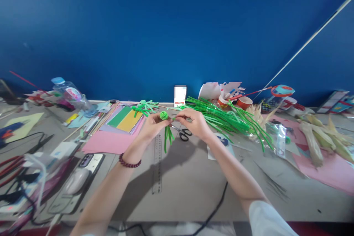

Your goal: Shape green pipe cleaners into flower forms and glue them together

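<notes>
Near the middle of the view, my left hand [153, 124] is closed on a green pipe-cleaner piece [163, 115] with a coiled round top and several green stems hanging below it. My right hand [193, 121] is beside it on the right, its fingertips pinched at a thin green end of the same piece. Black-handled scissors [184, 135] lie on the table just under my right hand. A clear ruler [157, 166] lies upright in the view, below the hanging stems. A large bundle of green pipe cleaners [226, 116] spreads out to the right, behind my right hand.
A small lit phone [180, 95] stands against the blue wall. Colored sheets [110, 142], a bottle [73, 94], a phone with a mouse [76, 182] and cables lie left. Rolls of tape [244, 102], corn husks [315, 140] and pink paper [329, 173] are right.
</notes>
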Demonstrator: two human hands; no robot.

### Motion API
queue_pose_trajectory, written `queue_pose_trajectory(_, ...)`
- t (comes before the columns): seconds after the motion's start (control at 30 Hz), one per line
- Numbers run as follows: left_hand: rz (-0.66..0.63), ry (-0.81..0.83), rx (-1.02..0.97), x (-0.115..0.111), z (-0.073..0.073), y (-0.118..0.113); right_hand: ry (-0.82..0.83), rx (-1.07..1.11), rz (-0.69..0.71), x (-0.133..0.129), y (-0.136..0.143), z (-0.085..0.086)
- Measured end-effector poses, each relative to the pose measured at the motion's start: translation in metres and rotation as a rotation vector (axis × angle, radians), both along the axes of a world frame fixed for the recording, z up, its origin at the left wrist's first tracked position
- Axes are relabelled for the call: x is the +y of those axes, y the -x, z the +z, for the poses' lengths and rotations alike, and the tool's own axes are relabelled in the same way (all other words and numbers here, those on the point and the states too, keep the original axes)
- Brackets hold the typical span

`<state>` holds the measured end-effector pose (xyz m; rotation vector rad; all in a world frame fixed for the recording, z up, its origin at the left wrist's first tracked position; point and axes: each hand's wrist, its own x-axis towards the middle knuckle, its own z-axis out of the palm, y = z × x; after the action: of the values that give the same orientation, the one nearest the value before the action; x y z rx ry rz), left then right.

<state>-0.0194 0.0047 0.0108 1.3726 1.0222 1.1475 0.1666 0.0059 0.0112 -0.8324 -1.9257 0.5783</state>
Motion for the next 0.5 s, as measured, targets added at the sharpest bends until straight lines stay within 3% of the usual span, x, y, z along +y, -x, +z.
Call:
queue_pose_trajectory(0.17, -0.025, 0.1, -0.071, -0.001, 0.004, 0.0, -0.17, -0.057, 0.011, -0.003, 0.004, -0.003)
queue_pose_trajectory(0.37, -0.025, 0.097, -0.025, -0.007, 0.012, -0.003, -0.137, -0.083, 0.013, -0.003, 0.004, -0.003)
queue_pose_trajectory(0.5, -0.023, 0.004, 0.077, -0.008, 0.008, -0.002, -0.117, -0.113, 0.037, -0.003, 0.003, -0.003)
